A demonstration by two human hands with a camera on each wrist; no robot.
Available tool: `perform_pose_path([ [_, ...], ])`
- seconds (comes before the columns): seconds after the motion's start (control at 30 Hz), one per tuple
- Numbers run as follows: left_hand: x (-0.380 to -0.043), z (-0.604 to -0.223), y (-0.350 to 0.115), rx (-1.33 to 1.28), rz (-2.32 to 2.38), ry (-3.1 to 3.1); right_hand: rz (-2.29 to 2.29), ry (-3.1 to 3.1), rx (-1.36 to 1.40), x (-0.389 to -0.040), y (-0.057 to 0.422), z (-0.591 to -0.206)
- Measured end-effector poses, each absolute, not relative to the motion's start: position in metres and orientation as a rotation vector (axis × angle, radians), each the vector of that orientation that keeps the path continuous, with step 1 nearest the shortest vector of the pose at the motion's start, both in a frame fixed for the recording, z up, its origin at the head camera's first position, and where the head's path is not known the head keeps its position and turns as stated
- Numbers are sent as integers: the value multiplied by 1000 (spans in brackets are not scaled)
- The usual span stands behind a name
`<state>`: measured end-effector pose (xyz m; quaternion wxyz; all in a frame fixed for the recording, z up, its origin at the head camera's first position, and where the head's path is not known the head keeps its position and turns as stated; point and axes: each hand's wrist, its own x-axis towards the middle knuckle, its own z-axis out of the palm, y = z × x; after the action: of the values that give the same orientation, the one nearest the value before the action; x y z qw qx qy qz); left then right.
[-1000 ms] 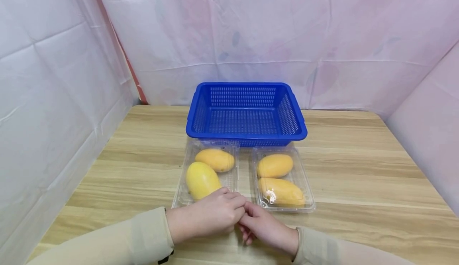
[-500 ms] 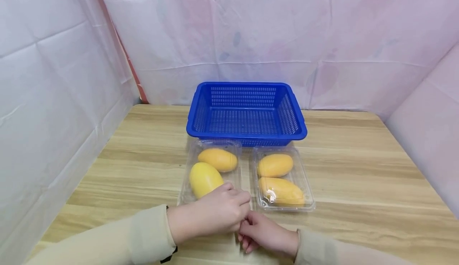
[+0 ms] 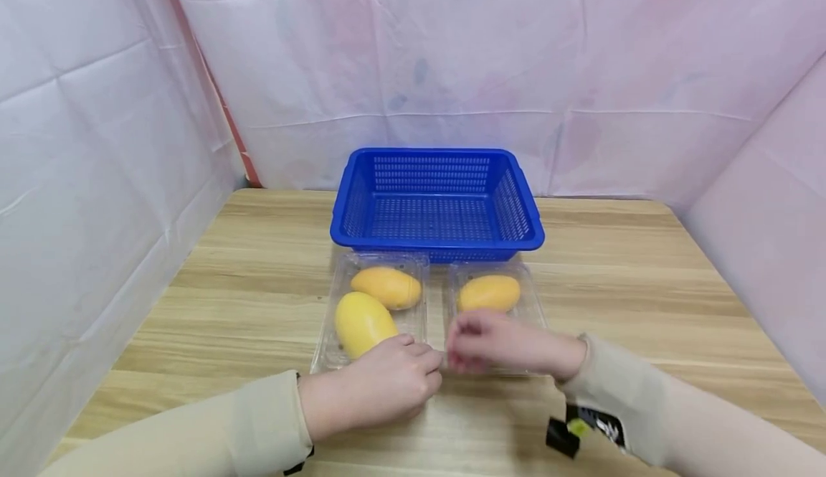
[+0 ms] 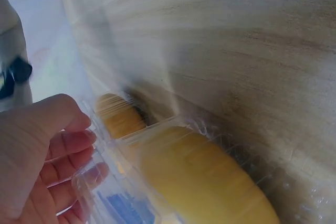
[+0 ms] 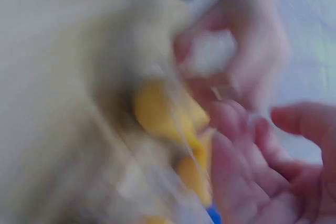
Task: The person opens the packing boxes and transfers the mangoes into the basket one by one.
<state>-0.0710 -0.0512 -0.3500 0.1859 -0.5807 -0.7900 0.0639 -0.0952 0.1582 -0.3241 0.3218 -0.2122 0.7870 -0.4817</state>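
Note:
My left hand [image 3: 381, 384] grips the near right corner of a clear plastic clamshell box [image 3: 413, 328]; in the left wrist view, thumb and fingertips [image 4: 86, 140] meet at the plastic edge. Inside lie a large yellow mango [image 3: 361, 323] and an orange-yellow mango [image 3: 387, 287]. My right hand [image 3: 497, 339], blurred, hovers over the near part of a second clear box [image 3: 530, 308], its fingers loosely bent with nothing visible in them. One mango [image 3: 489, 293] shows in that box; the nearer part is covered by the hand.
A blue plastic basket [image 3: 432, 246] with nothing in it stands right behind both boxes. The wooden table [image 3: 258, 319] runs back to pale cloth walls [image 3: 477, 46]. A narrow gap separates the two boxes.
My right hand has left the left hand's fingertips and moved up and right, over the second box. The left hand and its box shifted slightly right, then back left.

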Motion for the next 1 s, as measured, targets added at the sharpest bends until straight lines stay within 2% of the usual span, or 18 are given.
perform_pose_path([
  [0.2,-73,-347,-50,-1673,173,-2226,-1339,2222,-349,-146,160,-324],
  [0.43,-86,-333,-49,-1681,144,-2357,-1349,2178,-263,-173,148,-332],
  [0.73,-139,-306,-40,-1248,126,-2633,-1444,2053,-218,-182,136,-340],
  [1.0,-168,-310,-28,-998,277,-2986,-1565,1933,-129,-181,127,-343],
])
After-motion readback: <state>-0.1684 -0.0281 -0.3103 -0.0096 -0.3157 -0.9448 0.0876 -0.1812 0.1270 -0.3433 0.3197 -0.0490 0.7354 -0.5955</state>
